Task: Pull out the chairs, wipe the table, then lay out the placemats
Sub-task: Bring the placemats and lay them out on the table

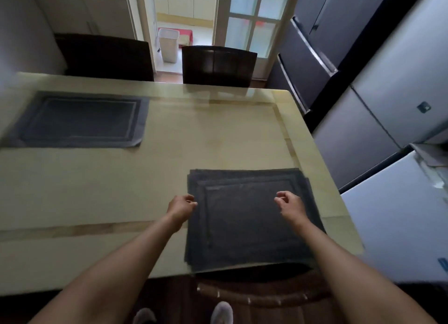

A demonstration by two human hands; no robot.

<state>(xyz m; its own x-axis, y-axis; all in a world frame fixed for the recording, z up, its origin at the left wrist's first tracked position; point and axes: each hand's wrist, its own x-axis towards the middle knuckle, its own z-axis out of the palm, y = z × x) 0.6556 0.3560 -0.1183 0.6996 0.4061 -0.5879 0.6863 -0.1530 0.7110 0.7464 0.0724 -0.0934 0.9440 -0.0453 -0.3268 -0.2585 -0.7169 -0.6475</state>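
A stack of placemats (249,217) is seen at the near right corner of the pale surface (169,173). A single placemat (77,120) is laid flat at the far left. The left hand (181,207) is held at the stack's left edge with fingers curled; whether the edge is pinched cannot be told. The right hand (289,203) is held over the stack, fingers loosely curled, nothing gripped. Two dark chairs (218,65) are set along the far side.

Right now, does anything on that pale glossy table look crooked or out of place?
Only the pile of dark grey fabric placemats near the right end of the pale glossy table: its layers are fanned, edges not squared, and it reaches the table's near edge. The single dark grey placemat at the far left lies flat.
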